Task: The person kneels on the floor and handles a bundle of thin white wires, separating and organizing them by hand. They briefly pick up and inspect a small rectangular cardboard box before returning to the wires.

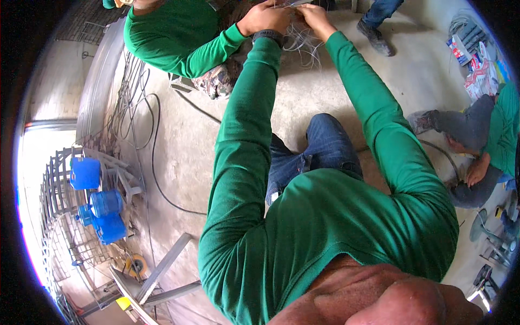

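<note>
Two raised: L hand (276, 19) w/ dark wristband (268, 36), R hand (317, 19) opp., over concrete floor (181, 154). Thin clear strands (304, 47) hang betw. & below them. Grip, L & R: can't tell from here; both partly out of sight.

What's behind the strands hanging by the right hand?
Pale floor shows between the loose strands; whatever the denser part and the right hand cover can't be seen.

Shiny strands (304, 45), matt cloth sleeves (244, 124), glossy plastic jug (107, 202)
</note>
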### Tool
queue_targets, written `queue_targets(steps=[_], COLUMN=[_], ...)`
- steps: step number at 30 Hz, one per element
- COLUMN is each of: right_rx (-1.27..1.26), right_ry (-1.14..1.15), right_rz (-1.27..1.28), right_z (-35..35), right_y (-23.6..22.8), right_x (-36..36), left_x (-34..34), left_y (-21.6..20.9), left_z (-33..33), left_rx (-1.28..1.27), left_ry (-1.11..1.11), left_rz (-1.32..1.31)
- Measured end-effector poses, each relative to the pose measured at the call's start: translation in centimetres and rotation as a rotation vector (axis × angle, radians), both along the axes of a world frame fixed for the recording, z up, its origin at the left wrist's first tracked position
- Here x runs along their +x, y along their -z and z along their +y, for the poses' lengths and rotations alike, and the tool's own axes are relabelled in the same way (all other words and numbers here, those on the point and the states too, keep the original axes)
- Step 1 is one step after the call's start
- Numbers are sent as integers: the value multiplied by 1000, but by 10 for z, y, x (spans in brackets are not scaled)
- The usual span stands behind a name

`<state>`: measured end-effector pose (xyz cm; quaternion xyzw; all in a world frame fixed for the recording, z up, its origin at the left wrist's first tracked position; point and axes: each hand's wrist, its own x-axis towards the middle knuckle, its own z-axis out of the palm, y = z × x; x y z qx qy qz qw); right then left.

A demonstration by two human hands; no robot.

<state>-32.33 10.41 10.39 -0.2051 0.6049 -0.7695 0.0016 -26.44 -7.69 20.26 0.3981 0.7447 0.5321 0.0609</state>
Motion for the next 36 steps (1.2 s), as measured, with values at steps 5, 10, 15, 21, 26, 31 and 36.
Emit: queue_targets(steps=[5, 10, 15, 21, 26, 31, 36], right_rx=[34, 111, 480, 570, 325, 247, 234], right_ry=[68, 232, 502, 276, 476, 350, 506], right_rz=[120, 139, 254, 300, 613, 314, 609], right_z=[-5, 14, 0, -3, -18, -2, 22], right_y=[18, 34, -9, -70, -47, -26, -12], right_x=[-28, -17, 19, 27, 17, 26, 70], left_x=[3, 34, 30, 23, 9, 18, 23], left_y=[18, 68, 102, 98, 94, 69, 72], left_z=[61, 120, 110, 100, 87, 98, 99], left_rx=[-399, -69, 260, 1077, 1264, 1387, 1412], left_ry=[-781, -1525, -1620, -1155, -771, -453, -338], left_rz=[144, 276, 41, -339, -511, -699, -785])
